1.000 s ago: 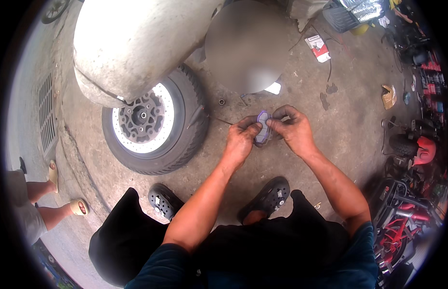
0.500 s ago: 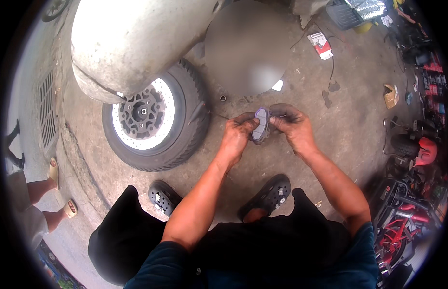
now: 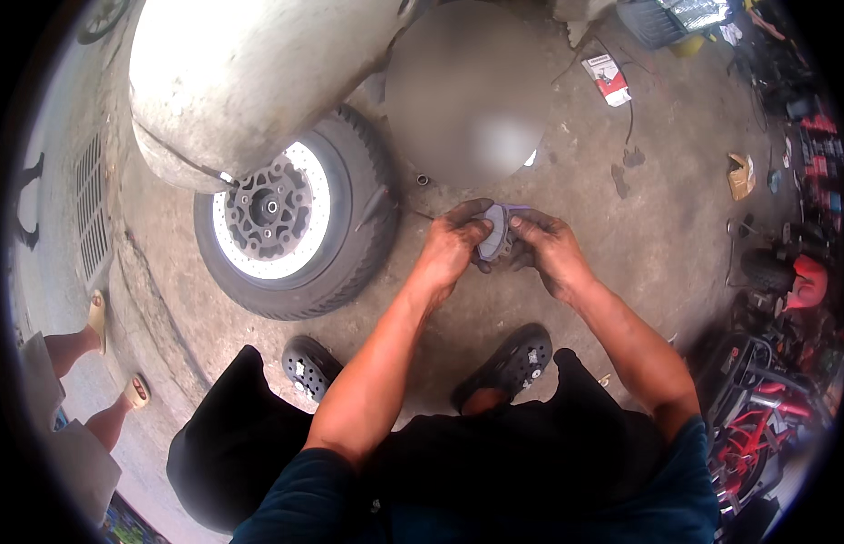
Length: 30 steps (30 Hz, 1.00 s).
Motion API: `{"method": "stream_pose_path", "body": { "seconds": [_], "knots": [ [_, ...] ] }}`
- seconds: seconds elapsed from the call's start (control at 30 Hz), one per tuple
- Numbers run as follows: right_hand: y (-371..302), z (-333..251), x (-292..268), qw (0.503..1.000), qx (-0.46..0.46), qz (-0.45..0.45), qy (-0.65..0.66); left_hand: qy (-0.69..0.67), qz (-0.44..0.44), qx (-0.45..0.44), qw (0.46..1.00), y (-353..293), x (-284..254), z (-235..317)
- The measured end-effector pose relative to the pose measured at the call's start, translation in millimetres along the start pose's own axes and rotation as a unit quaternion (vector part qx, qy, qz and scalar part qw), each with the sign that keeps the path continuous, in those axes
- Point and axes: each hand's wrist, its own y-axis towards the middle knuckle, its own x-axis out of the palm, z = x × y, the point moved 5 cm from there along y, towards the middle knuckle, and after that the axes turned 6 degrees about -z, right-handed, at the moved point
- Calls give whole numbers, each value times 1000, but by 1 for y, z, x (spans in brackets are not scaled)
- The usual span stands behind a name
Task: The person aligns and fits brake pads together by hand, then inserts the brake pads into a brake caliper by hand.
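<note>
Between my hands, above the floor, is a flat grey brake pad (image 3: 496, 238) with angled corners and a bit of purple at its edge. My left hand (image 3: 447, 249) pinches its left side, thumb on the grey face. My right hand (image 3: 551, 252) grips its right side with thumb and curled fingers. Dark metal shows behind the pad, partly hidden by my fingers; I cannot tell if it is a second pad. To the left of my hands lies a wheel (image 3: 365, 231) with a black tyre and a shiny perforated brake disc (image 3: 308, 245) facing up.
A large whitish rounded body panel (image 3: 213, 82) overhangs the wheel. A nut-like ring (image 3: 423, 179), worn dark pads (image 3: 619, 179) and a red-and-white package (image 3: 607, 80) lie on the concrete. Parts and a red machine (image 3: 748, 444) crowd the right. Another person's sandalled foot (image 3: 97, 322) stands left.
The brake pad has turned slightly between my fingers, and my right fingers have shifted along its edge. The other person's legs have moved a little at the left.
</note>
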Motion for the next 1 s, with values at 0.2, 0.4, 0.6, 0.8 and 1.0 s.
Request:
{"method": "stream_pose_path", "body": {
  "seconds": [0.2,0.4,0.6,0.8,1.0],
  "knots": [
    [-3,-9,0,997,-22,-29,73,-31,-70,30,997,-4,6,10],
    [-1,-11,-7,990,-56,-38,126,63,-75,122,988,-9,13,2],
    [-4,-4,-14,990,-64,-23,121,101,-72,133,983,-12,18,4],
    [-8,-11,-9,985,-76,-53,142,176,-45,151,972,-19,24,15],
    [-5,-6,-9,987,-80,-55,126,33,-45,167,984,-11,15,-2]
  ]
}}
